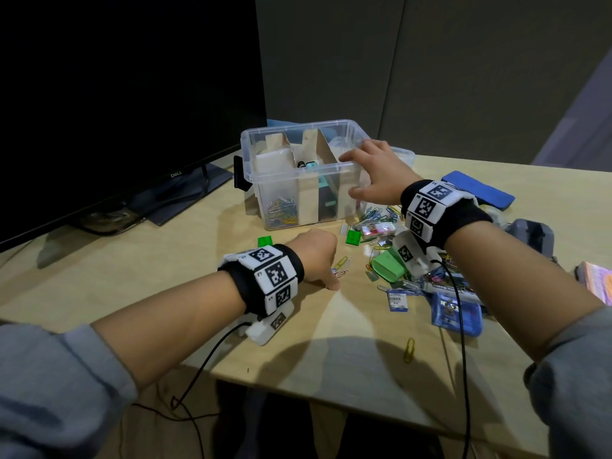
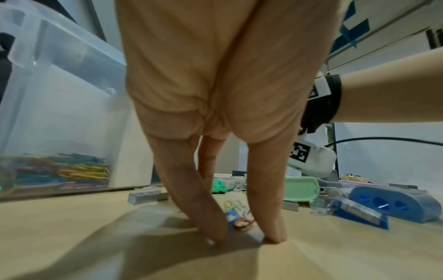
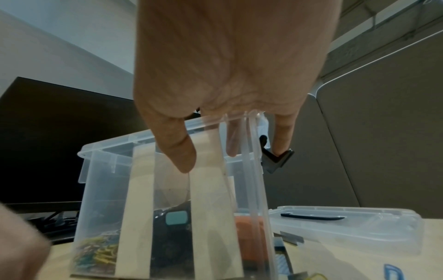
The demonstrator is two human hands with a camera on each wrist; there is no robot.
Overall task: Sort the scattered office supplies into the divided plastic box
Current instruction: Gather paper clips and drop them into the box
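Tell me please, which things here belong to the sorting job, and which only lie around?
For the job:
divided plastic box
loose paper clips
green stapler
staple strips
left hand
right hand

Only lying around:
Dell monitor
box lid
desk

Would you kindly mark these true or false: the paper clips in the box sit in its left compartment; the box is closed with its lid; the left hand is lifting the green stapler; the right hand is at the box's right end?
1. Coloured paper clips lie in the left compartment of the plastic box. True.
2. The box is closed. False: it is open; its lid lies on the table beside it.
3. The left hand lifts the green stapler. False: its fingertips touch the table by loose clips.
4. The right hand is at the box's right end. True.
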